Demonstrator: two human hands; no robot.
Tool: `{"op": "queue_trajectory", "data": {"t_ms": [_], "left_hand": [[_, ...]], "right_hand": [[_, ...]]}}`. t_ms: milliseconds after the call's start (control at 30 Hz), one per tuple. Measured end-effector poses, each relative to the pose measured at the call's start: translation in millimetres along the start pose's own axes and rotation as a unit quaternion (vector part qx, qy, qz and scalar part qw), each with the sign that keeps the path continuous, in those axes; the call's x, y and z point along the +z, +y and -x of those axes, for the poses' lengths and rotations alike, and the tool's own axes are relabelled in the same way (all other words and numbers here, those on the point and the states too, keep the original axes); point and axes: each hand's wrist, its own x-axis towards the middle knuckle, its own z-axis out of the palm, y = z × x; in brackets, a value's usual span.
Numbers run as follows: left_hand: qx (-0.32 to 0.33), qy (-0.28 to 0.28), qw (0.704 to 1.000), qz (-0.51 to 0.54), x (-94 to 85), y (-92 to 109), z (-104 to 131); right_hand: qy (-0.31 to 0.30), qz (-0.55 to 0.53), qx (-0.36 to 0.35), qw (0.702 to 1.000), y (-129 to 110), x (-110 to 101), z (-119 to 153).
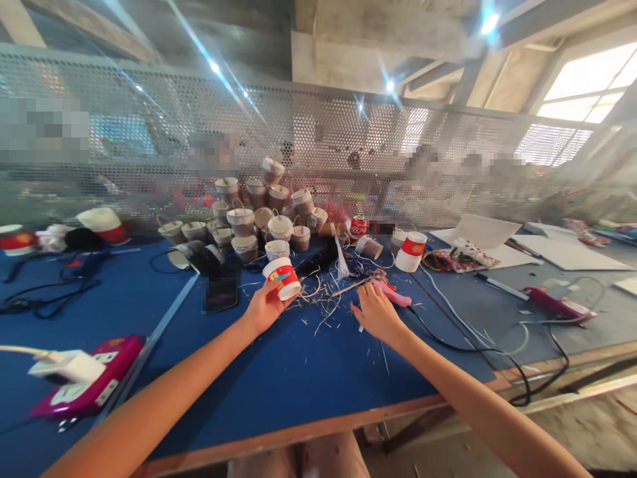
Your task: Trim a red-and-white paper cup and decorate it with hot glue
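Observation:
A red and white paper cup (283, 279) is held tilted in my left hand (266, 309), its fingers wrapped round the lower side. My right hand (375, 311) is over the blue table (308, 378), fingers bent downward beside a pink glue gun (393, 293); what its fingertips hold, if anything, is too small to make out. A thin stick (350, 288) points from the right hand toward scattered white and straw-coloured scraps (326, 309). Behind the held cup rises a pile of small brown buckets with handles (243, 222).
A red drink can (358, 227) and stacked red and white cups (411, 252) stand at the back. Magenta power strips lie at left (94, 378) and right (560, 305). Black and white cables cross the right side. A perforated metal screen (328, 143) closes the back.

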Motion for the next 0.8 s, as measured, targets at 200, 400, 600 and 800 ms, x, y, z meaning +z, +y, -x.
{"op": "queue_trajectory", "data": {"t_ms": [200, 400, 600, 800], "left_hand": [[-0.02, 0.002, 1.0, 0.003, 2.8, 1, 2], [-0.024, -0.023, 0.999, -0.003, 1.8, -1, 3], [-0.033, -0.008, 0.999, -0.009, 2.0, -2, 3], [-0.03, -0.003, 1.0, -0.007, 2.8, -2, 6]], "right_hand": [[-0.069, 0.055, 0.065, 0.994, 24, 1, 13], [-0.14, 0.055, 0.177, 0.973, 22, -24, -3], [-0.075, -0.022, 0.166, 0.983, 13, -24, -73], [-0.168, -0.064, 0.187, 0.966, 19, 7, -131]]}}
